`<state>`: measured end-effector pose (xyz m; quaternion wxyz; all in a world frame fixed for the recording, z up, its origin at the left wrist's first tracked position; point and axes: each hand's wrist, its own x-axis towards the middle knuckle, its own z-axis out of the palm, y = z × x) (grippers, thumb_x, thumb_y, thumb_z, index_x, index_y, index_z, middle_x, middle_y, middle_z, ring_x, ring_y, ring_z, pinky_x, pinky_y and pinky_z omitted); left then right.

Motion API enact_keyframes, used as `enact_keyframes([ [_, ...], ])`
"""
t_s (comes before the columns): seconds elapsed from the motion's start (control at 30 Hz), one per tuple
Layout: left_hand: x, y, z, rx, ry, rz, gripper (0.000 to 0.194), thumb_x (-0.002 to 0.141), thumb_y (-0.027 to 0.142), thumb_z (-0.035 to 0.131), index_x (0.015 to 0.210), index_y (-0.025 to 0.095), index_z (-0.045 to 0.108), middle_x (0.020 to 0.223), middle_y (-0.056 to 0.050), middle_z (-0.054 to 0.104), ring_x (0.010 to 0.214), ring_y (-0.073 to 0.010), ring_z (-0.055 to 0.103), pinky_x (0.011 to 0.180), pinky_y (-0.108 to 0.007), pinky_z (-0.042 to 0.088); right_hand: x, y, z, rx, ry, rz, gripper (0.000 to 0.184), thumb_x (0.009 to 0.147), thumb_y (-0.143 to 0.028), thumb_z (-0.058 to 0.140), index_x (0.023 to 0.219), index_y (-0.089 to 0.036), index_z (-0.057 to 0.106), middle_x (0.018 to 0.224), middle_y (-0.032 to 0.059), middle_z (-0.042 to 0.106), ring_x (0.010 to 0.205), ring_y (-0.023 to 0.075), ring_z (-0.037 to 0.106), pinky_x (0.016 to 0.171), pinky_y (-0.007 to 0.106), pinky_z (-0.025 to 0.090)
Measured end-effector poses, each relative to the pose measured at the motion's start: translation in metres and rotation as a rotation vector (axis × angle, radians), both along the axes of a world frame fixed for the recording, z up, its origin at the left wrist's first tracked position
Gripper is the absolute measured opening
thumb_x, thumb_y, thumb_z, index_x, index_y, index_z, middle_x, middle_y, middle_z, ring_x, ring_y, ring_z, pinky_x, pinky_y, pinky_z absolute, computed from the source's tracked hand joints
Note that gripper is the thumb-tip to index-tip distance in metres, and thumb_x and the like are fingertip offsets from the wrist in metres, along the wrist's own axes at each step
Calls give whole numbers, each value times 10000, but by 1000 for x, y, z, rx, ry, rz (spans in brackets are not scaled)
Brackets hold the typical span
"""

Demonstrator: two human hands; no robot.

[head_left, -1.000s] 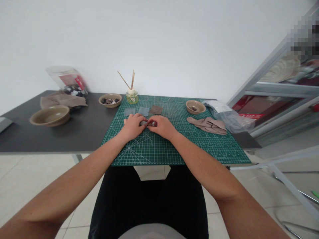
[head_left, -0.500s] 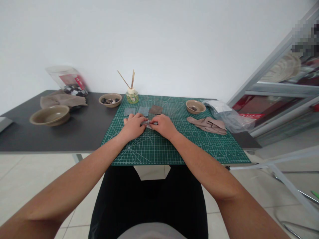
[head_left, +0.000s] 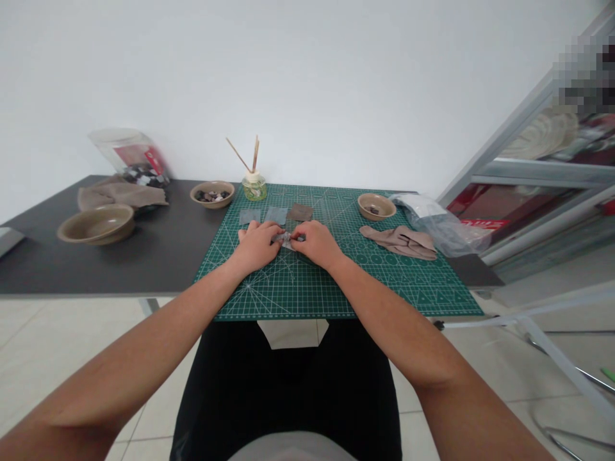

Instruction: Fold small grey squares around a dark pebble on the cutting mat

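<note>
My left hand (head_left: 261, 246) and my right hand (head_left: 317, 243) meet over the green cutting mat (head_left: 327, 294). Between their fingertips is a small gathered piece of grey cloth (head_left: 287, 240), pinched from both sides; its lower edge lies against the mat. The fingers hide much of it. Just beyond the hands lie two flat grey-blue squares (head_left: 277, 215) and a brown square (head_left: 300, 212), side by side on the mat.
Small bowls stand at left (head_left: 212, 194) and right (head_left: 376, 207), each with small pieces inside. A larger bowl (head_left: 96, 224), brown cloth (head_left: 120, 192) and clear jar (head_left: 132, 153) sit far left. A reed diffuser (head_left: 254, 184) stands behind; crumpled cloth (head_left: 401, 242) and a plastic bag (head_left: 446, 224) lie right.
Both hands stay almost in place, still pinching the cloth. A little more of the grey cloth shows between the fingertips now.
</note>
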<state>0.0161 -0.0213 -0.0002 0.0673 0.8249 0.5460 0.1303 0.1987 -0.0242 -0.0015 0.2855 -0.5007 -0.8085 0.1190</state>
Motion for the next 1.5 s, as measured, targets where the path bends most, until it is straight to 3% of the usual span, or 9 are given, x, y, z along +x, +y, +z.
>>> enact_keyframes([
  [0.2, 1, -3, 2, 11, 6, 4, 331, 899, 330, 438, 1129, 263, 667, 1302, -75, 608, 1098, -343, 483, 862, -496, 379, -2, 5, -3, -1, -29, -1, 95, 859, -242, 688, 852, -200, 772, 920, 61, 744, 888, 206, 603, 839, 331, 407],
  [0.43, 1, -1, 0, 20, -18, 32, 296, 891, 271, 439, 1064, 258, 679, 1228, -76, 631, 1078, -334, 489, 850, -489, 373, -2, 4, -2, 2, -15, 61, 61, 821, -220, 714, 814, -207, 773, 868, 40, 738, 843, 182, 607, 836, 314, 391],
  [0.6, 1, -4, 2, 22, -16, 51, 311, 878, 202, 421, 1028, 252, 690, 1193, -67, 640, 1071, -311, 489, 849, -465, 364, 2, 2, -1, 6, -50, -19, 84, 799, -247, 716, 826, -191, 772, 888, 43, 732, 855, 190, 585, 855, 316, 384],
  [0.73, 2, -6, 5, 10, -7, 42, 283, 876, 243, 456, 1045, 249, 684, 1193, -70, 633, 1102, -318, 475, 856, -466, 359, 1, 5, -2, 11, -76, -36, 111, 844, -247, 679, 864, -188, 771, 919, 48, 741, 879, 195, 581, 865, 322, 380],
  [0.97, 3, -6, 5, 5, 8, 55, 288, 880, 262, 461, 1095, 257, 653, 1220, -67, 626, 1112, -324, 475, 855, -469, 364, -3, 4, 0, 4, -69, 90, 82, 841, -223, 689, 845, -183, 761, 895, 43, 734, 864, 177, 586, 860, 315, 369],
  [1.27, 3, -6, 3, 18, 14, 46, 259, 876, 262, 475, 1064, 241, 653, 1212, -71, 631, 1106, -329, 482, 853, -473, 373, 3, 5, -4, -3, -72, -64, 81, 833, -243, 686, 833, -193, 749, 879, 44, 704, 860, 195, 559, 826, 312, 381],
  [1.5, 3, -5, 4, 13, 10, 54, 258, 876, 263, 474, 1061, 252, 652, 1212, -68, 629, 1109, -330, 487, 867, -483, 372, -5, 7, -2, 0, -81, 57, 85, 857, -228, 682, 860, -198, 761, 916, 43, 733, 891, 184, 590, 862, 316, 377],
])
